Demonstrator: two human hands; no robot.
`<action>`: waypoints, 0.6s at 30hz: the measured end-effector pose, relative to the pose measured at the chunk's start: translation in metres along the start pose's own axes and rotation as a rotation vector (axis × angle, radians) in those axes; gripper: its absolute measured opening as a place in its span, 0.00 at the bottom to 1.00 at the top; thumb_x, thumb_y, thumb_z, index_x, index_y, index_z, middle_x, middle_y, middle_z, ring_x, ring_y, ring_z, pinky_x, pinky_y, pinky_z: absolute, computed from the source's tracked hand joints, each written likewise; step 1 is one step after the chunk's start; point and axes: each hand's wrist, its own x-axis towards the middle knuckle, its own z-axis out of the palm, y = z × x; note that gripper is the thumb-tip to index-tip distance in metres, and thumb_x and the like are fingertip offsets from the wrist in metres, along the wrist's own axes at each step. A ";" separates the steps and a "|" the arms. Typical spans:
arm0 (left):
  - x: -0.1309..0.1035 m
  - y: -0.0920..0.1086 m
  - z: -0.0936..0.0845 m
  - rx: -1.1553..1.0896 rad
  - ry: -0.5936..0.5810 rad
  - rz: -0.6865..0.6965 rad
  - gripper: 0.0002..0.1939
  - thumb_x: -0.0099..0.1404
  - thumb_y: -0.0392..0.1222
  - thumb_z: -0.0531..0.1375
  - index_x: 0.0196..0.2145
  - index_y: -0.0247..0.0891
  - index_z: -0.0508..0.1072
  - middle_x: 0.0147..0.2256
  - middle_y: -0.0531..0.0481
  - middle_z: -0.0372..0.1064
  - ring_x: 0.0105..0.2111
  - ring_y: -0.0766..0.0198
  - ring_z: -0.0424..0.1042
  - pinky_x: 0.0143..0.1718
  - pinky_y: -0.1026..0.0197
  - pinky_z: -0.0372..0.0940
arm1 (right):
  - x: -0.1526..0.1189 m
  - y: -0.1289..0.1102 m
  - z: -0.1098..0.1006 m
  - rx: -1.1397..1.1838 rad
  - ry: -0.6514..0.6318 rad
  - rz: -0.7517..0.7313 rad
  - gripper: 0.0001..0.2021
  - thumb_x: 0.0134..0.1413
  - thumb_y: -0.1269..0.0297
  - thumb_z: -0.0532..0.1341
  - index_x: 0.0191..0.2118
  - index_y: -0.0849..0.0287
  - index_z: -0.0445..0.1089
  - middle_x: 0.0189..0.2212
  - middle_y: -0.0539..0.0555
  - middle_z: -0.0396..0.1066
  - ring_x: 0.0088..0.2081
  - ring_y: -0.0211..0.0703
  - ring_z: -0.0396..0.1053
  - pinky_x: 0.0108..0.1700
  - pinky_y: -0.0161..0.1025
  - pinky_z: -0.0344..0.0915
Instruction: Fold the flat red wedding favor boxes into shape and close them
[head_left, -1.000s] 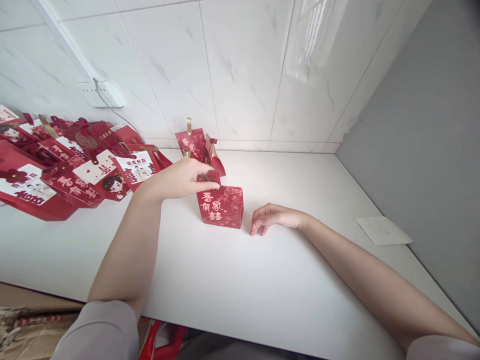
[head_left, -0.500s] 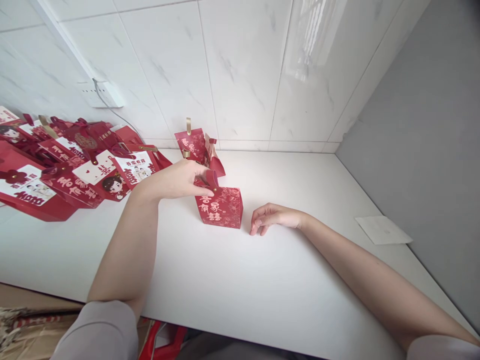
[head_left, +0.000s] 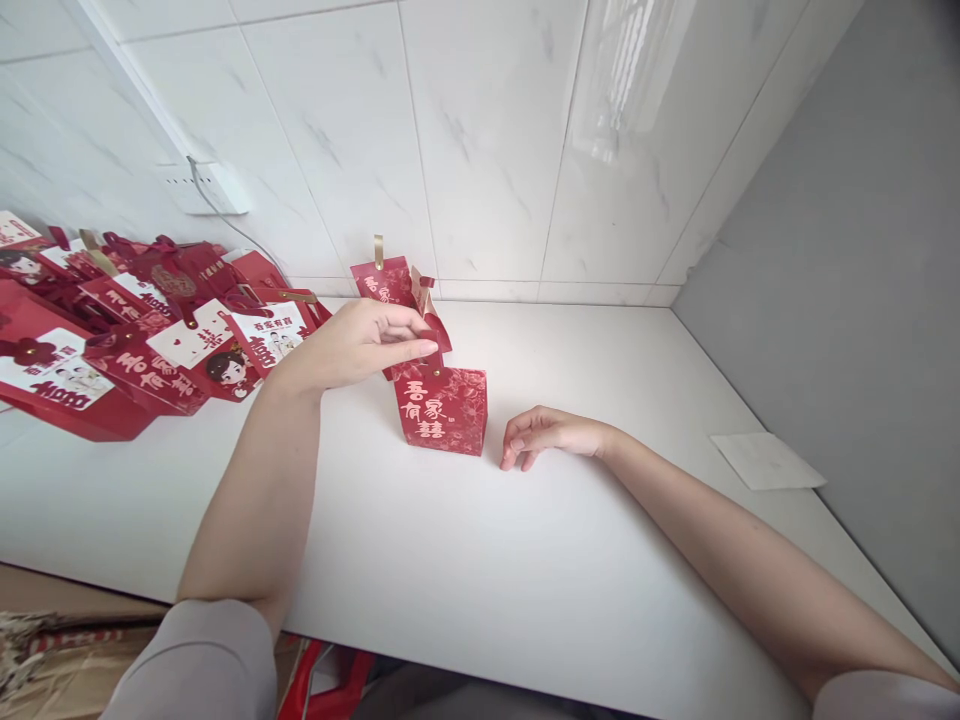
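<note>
A red gift box (head_left: 444,412) with pale lettering and a dark red strap handle stands upright on the white table (head_left: 480,560). My left hand (head_left: 382,342) reaches over its top left, thumb and fingers closed on the strap. Resting on the table just right of the box, my right hand (head_left: 544,435) has loosely curled fingers, spread a little and holding nothing. Behind my left hand another red box (head_left: 384,280) with a gold strap stands near the wall, beside a smaller red and cream one (head_left: 424,290).
Many red and white gift boxes (head_left: 146,370) are heaped at the left, against the tiled wall. Above them is a socket strip (head_left: 206,190) with a grey cable. A white sheet (head_left: 765,461) lies at the right edge, beside a grey panel (head_left: 840,250).
My left hand has risen slightly at the strap, its fingers straighter, and the strap stands more upright. More of the box's lettering shows. My right hand has not moved.
</note>
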 end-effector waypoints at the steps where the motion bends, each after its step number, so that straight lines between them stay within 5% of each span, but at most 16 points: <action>1: 0.000 0.000 0.001 -0.011 0.018 -0.002 0.16 0.61 0.56 0.61 0.33 0.39 0.76 0.27 0.52 0.73 0.28 0.64 0.70 0.29 0.63 0.62 | 0.000 0.000 0.000 0.000 -0.001 -0.001 0.13 0.53 0.55 0.67 0.37 0.61 0.76 0.38 0.57 0.79 0.43 0.44 0.76 0.44 0.39 0.73; 11: 0.001 0.003 0.003 -0.098 0.043 -0.034 0.16 0.62 0.55 0.61 0.30 0.37 0.73 0.27 0.50 0.73 0.31 0.62 0.75 0.31 0.64 0.67 | 0.002 0.004 -0.002 0.002 -0.012 -0.009 0.14 0.54 0.55 0.67 0.38 0.61 0.76 0.38 0.57 0.79 0.42 0.44 0.76 0.44 0.40 0.73; 18: 0.004 0.001 0.006 -0.224 0.087 -0.008 0.16 0.64 0.55 0.59 0.34 0.37 0.72 0.31 0.50 0.72 0.35 0.64 0.73 0.42 0.60 0.71 | 0.001 0.001 -0.001 -0.001 -0.006 -0.005 0.13 0.54 0.56 0.67 0.38 0.62 0.76 0.38 0.57 0.79 0.42 0.44 0.76 0.45 0.40 0.73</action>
